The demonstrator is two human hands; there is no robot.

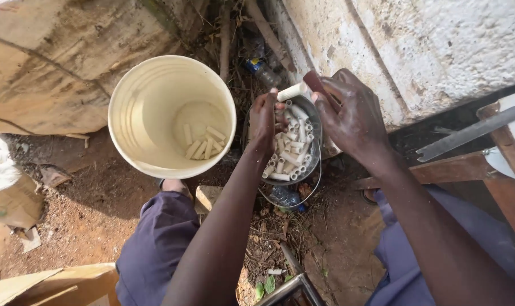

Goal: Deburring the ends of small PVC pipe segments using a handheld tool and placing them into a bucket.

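Observation:
My left hand point(264, 120) holds one end of a short white tube piece point(292, 91) above a metal pot point(313, 122) full of several similar white tube pieces point(288, 154). My right hand point(350, 115) grips a dark reddish handle point(317, 84) whose tip meets the other end of that piece. A cream plastic bucket point(155, 96) stands left of the pot with several tube pieces point(203, 145) lying on its bottom. Both my knees in dark blue cloth frame the pot.
A rough whitewashed wall point(416, 51) rises at the right and a stone slab point(47, 62) at the left. A wooden frame with a metal strip point(473, 131) juts in at the right. Plastic bottles point(285, 197), twigs and dirt lie around the pot. Cardboard point(53, 286) lies at lower left.

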